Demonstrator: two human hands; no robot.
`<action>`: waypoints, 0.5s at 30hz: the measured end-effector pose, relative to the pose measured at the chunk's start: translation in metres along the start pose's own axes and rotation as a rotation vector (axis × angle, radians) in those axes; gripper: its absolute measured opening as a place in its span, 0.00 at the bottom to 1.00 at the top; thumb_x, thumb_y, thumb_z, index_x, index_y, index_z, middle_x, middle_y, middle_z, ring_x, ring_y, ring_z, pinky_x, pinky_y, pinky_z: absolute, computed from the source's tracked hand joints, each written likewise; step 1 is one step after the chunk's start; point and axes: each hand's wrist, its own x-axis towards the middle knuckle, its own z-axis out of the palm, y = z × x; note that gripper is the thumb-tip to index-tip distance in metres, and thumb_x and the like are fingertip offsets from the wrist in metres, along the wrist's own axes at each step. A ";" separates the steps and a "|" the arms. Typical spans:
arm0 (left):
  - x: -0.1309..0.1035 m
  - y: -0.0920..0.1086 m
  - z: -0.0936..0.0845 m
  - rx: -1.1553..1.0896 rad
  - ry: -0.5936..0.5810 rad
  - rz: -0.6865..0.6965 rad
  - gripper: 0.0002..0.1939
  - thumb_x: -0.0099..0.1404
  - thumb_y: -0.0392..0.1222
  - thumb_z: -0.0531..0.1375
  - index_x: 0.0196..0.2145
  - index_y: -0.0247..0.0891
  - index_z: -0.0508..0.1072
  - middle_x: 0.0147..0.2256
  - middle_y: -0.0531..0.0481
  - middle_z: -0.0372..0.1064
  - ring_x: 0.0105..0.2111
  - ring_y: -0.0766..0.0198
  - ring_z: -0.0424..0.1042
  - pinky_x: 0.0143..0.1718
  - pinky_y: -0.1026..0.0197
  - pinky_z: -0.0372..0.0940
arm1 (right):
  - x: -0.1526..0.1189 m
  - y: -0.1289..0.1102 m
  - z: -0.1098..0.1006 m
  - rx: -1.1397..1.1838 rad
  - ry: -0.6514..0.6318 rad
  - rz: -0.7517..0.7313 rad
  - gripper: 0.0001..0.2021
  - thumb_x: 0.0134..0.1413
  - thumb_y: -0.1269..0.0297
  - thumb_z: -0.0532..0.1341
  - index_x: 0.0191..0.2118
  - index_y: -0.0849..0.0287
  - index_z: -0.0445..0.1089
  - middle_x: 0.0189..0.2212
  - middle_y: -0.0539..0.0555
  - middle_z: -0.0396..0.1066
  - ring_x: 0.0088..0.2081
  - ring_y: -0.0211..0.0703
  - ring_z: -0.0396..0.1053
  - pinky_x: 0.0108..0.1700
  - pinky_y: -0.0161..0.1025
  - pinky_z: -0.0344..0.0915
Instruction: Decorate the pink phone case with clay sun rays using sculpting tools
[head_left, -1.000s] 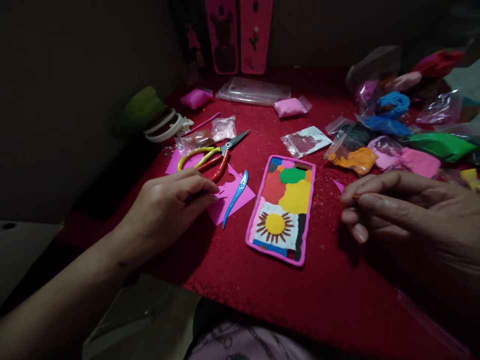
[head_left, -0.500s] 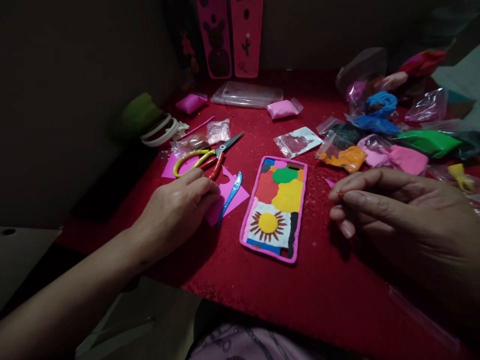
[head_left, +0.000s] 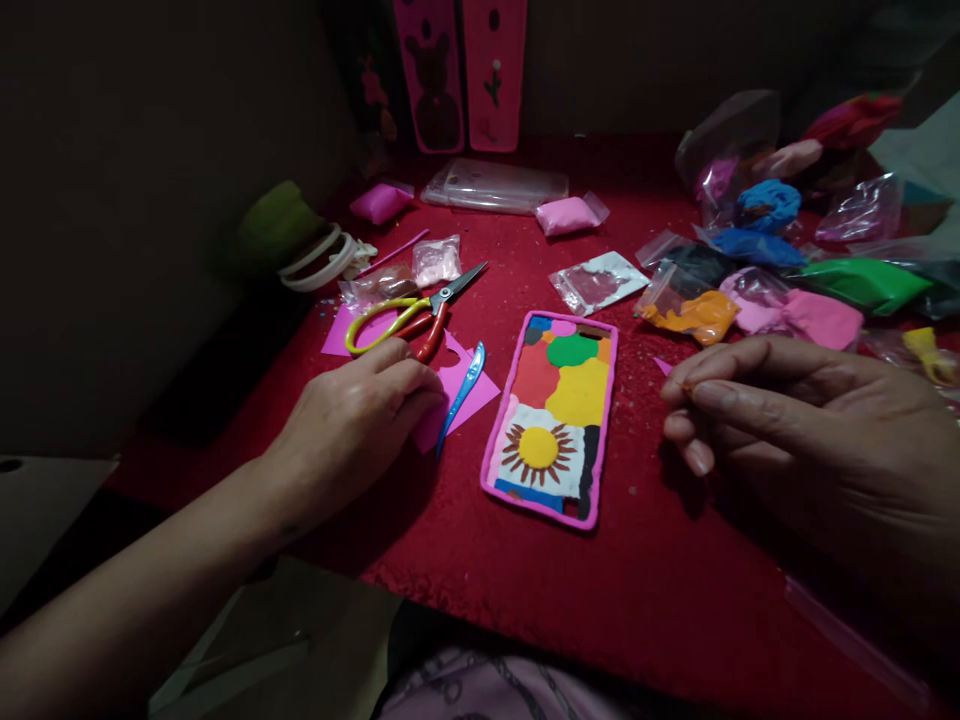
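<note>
A phone case [head_left: 525, 385] lies flat on the red cloth between my hands, covered in coloured clay patches with a pink clay rim. On its white patch is a yellow clay disc [head_left: 538, 449] ringed by brown petals. To the right, my right hand [head_left: 795, 430] is raised a little, with thumb and forefinger pinching a tiny bit of brown clay [head_left: 687, 386]. My left hand [head_left: 360, 415] rests on the table with its fingers curled together; whatever they may hold is hidden. Pink paper [head_left: 469, 392] and a blue clay knife [head_left: 462, 395] lie beside those fingertips.
Scissors [head_left: 442, 300] with yellow and red handles lie behind my left hand. Bags of clay, including orange [head_left: 697, 315] and green [head_left: 862, 285], crowd the right side. Clear phone cases [head_left: 495, 185] lie at the back, near two pink decorated cases [head_left: 495, 80] standing upright.
The view has shifted very slightly. Both hands keep the same pose, and the phone case lies where it was.
</note>
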 end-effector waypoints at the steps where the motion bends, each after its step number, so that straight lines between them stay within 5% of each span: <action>1: 0.000 0.000 0.001 -0.001 -0.007 -0.006 0.10 0.66 0.38 0.53 0.32 0.38 0.73 0.37 0.46 0.71 0.36 0.60 0.70 0.37 0.60 0.63 | 0.000 0.000 0.000 -0.002 0.000 -0.001 0.07 0.47 0.62 0.68 0.30 0.59 0.71 0.20 0.53 0.72 0.18 0.39 0.68 0.15 0.30 0.65; 8: -0.002 0.000 -0.017 -0.149 0.075 -0.050 0.06 0.65 0.38 0.55 0.30 0.38 0.69 0.30 0.52 0.68 0.31 0.66 0.67 0.35 0.64 0.61 | 0.000 0.001 -0.001 -0.001 0.004 0.003 0.08 0.46 0.60 0.68 0.30 0.58 0.71 0.21 0.54 0.72 0.18 0.40 0.69 0.15 0.31 0.65; 15: -0.001 0.022 -0.041 -0.918 0.144 -0.352 0.04 0.62 0.36 0.60 0.28 0.37 0.73 0.22 0.55 0.66 0.21 0.73 0.62 0.21 0.72 0.57 | 0.001 0.000 0.000 0.004 0.001 0.009 0.09 0.45 0.61 0.69 0.30 0.59 0.71 0.20 0.53 0.72 0.18 0.40 0.68 0.15 0.31 0.64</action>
